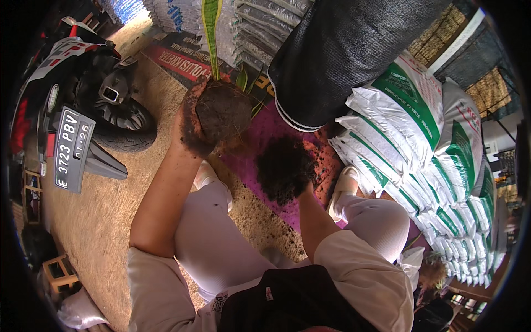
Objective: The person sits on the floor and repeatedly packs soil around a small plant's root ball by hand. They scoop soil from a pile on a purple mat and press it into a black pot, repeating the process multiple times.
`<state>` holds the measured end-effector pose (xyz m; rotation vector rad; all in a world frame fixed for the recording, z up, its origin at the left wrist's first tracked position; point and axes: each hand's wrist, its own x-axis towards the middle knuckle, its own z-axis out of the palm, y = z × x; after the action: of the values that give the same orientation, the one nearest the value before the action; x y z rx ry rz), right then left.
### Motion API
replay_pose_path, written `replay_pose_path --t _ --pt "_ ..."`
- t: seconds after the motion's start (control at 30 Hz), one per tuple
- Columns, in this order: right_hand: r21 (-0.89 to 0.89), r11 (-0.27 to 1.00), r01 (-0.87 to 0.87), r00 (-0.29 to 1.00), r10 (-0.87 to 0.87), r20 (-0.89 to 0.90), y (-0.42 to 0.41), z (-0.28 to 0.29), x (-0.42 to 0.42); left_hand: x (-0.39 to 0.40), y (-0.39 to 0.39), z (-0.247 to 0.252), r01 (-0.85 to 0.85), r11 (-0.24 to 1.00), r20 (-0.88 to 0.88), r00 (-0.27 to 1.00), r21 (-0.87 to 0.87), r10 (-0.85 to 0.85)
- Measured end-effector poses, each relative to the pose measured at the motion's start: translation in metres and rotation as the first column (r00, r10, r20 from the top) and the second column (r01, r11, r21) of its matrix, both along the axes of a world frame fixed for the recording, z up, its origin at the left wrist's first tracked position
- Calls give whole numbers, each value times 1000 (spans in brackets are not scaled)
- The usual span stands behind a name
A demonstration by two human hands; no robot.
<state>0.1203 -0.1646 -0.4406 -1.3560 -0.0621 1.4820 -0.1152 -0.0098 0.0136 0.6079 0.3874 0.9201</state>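
My left hand, coated in dark soil, grips the root ball of a snake plant, whose tall yellow-edged leaf points away from me. Smaller leaves stand beside it. To the right, my right hand reaches into a heap of dark soil; its fingers are hidden there, so its grip does not show. The heap lies on a purple and orange sheet on the ground. Above the heap stands a large black cylinder-shaped bag or cover with a pale rim.
White and green printed sacks are stacked at the right. A parked motorcycle stands at the left on rough ground. More filled bags and a printed banner lie beyond the plant. My feet flank the purple sheet.
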Motion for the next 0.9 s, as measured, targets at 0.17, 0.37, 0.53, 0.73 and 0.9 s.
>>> replay_pose_path --t 0.17,0.37,0.53,0.73,0.9 --pt "514 755 408 772 15 -635 8 -1 14 7 -3 4 -19 995 -97 995 -94 10" --pt "708 685 173 957 -286 43 44 -1 24 33 -15 10 13 979 -98 995 -203 -33" --pt "449 644 619 672 -138 -728 71 211 1 36 -17 -7 23 985 -74 997 -173 -36" --pt "491 569 659 720 -290 -631 60 391 -30 60 -34 -12 130 984 -43 990 -118 -136" --pt "861 438 259 947 -289 -138 71 438 -44 76 -41 -12 154 981 8 988 -117 -154"
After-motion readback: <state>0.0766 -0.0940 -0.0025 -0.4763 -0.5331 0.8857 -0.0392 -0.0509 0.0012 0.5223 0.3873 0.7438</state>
